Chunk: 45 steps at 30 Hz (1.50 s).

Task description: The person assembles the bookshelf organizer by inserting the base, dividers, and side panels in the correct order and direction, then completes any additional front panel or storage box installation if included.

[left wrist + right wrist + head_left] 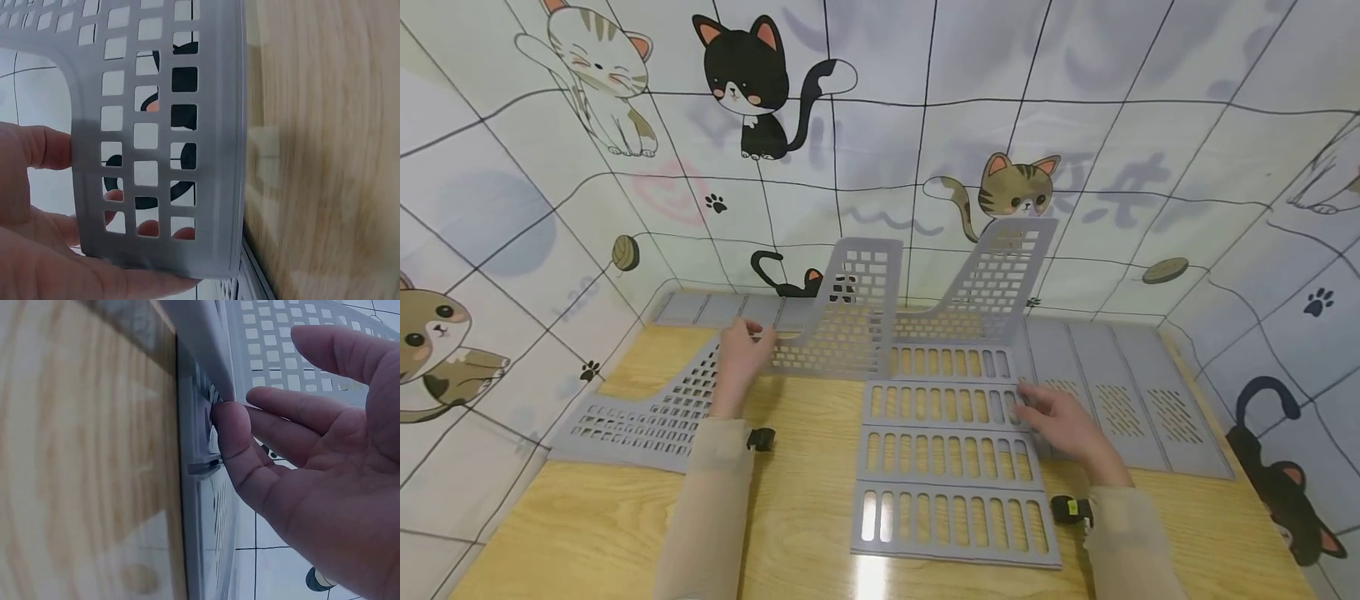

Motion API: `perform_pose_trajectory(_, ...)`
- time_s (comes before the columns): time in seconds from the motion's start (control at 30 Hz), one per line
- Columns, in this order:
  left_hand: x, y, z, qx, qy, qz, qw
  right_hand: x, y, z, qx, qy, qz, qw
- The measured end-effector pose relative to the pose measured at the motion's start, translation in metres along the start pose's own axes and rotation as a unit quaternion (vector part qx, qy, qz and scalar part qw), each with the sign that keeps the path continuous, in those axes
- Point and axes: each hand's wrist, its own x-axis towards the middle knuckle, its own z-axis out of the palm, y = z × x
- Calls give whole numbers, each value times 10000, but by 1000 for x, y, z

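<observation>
My left hand [745,350] grips the low end of a grey perforated side panel [857,308], which stands upright. Through its square holes in the left wrist view, fingertips [148,228] show on the far side. A second panel of the same shape [996,283] rises behind it to the right. In front lies a grey slotted panel [954,483] with several rows of long openings. At that panel's right edge is my right hand [1063,421]. One bent finger [231,428] touches a grey edge in the right wrist view, while the other fingers extend loosely.
Another perforated side panel [632,425] lies at the left on the wooden table [805,500]. Grey ribbed panels lie flat at the right [1138,400] and back left [718,310]. Cat-printed walls [880,125] enclose the table at the back and sides.
</observation>
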Motion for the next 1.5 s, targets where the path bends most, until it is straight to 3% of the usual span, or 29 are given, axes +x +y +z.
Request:
perform_pose_trajectory(0.27, -4, 15, 32, -97, -774, 316, 9965, 1, -2, 1, 216, -250, -92, 9994)
perform_pose_trajectory(0.5, -7, 19, 38, -201, -886, 48, 9959, 2, -4, 3, 306, -319, 178, 9989)
perform_pose_trajectory(0.57, -9, 21, 43, -262, -1059, 21, 9940, 2, -4, 4, 276, -284, 101, 9992)
perform_pose_trajectory(0.77, -20, 34, 64, -488, -1568, 408, 9856, 6, -3, 10, 182, -263, -251, 9992)
perform_pose_trajectory(1.03, -30, 44, 79, -765, -1766, 240, 9810, 5, -5, 9, 337, -358, -148, 9987)
perform_pose_trajectory(1.23, -36, 51, 91, -606, -1786, 714, 9795, 6, -3, 8, 337, -324, -359, 9983)
perform_pose_trajectory(1.5, -38, 51, 99, -761, -1792, 1141, 9742, 5, 4, 9, 583, -207, -164, 9979)
